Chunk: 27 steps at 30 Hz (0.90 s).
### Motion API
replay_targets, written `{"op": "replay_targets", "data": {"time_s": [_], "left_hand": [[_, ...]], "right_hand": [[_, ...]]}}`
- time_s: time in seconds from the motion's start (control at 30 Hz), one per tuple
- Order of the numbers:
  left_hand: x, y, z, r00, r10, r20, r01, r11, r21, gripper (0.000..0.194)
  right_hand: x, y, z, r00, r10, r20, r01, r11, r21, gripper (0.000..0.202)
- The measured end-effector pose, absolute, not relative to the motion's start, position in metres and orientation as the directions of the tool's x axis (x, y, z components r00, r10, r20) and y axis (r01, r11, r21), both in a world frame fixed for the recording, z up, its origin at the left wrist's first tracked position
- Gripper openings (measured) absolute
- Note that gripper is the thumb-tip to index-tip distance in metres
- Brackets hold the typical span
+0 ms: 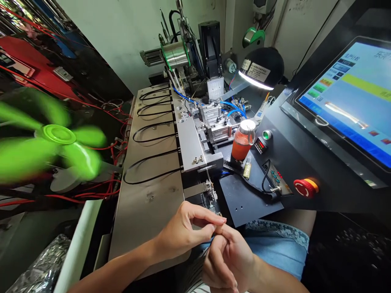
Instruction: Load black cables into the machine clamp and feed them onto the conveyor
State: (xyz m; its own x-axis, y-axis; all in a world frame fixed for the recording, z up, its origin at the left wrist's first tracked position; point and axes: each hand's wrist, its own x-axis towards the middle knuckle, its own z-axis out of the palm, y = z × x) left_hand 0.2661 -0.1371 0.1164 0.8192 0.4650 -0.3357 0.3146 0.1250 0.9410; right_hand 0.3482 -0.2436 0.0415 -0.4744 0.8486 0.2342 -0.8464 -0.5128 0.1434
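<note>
My left hand (192,228) and my right hand (227,252) meet at the fingertips, low in the middle of the view. On the left hand, thumb and fingers come together in a pinch; whatever is between them is hidden or too small to see. The right hand's fingers are curled, with its thumb and forefinger closed against the left fingertips. Just beyond the hands lies a small metal fixture (210,191) at the near end of the machine's rail (192,138). Several black cable loops (152,152) lie across the metal bench plate (143,215) to the left.
A bottle of red liquid (241,144) and a small vial (247,169) stand right of the rail. A lit lamp (259,67), emergency stop button (305,188) and touchscreen (351,93) are at right. At left a green fan (59,134) spins. A wire spool (176,55) sits behind.
</note>
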Motion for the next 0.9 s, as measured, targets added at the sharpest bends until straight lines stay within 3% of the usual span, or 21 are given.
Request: {"op": "replay_targets", "data": {"time_s": [0.23, 0.4, 0.6, 0.8, 0.9], "left_hand": [[0.262, -0.134, 0.118, 0.841, 0.429, -0.331, 0.323, 0.094, 0.942, 0.025], [0.263, -0.134, 0.121, 0.850, 0.412, -0.330, 0.328, 0.076, 0.942, 0.023], [0.265, -0.135, 0.121, 0.855, 0.400, -0.329, 0.345, 0.033, 0.938, 0.022], [0.264, -0.135, 0.119, 0.861, 0.394, -0.322, 0.343, 0.018, 0.939, 0.022], [0.265, -0.135, 0.119, 0.861, 0.396, -0.319, 0.342, 0.014, 0.940, 0.021]], "right_hand": [[0.339, -0.244, 0.042, -0.349, 0.860, 0.374, -0.865, -0.449, 0.225, 0.110], [0.337, -0.244, 0.042, -0.385, 0.870, 0.307, -0.892, -0.437, 0.119, 0.109], [0.340, -0.245, 0.047, -0.345, 0.870, 0.354, -0.896, -0.417, 0.151, 0.112], [0.340, -0.245, 0.044, -0.414, 0.870, 0.269, -0.888, -0.451, 0.091, 0.111], [0.340, -0.244, 0.046, -0.351, 0.870, 0.348, -0.896, -0.420, 0.147, 0.110]]}}
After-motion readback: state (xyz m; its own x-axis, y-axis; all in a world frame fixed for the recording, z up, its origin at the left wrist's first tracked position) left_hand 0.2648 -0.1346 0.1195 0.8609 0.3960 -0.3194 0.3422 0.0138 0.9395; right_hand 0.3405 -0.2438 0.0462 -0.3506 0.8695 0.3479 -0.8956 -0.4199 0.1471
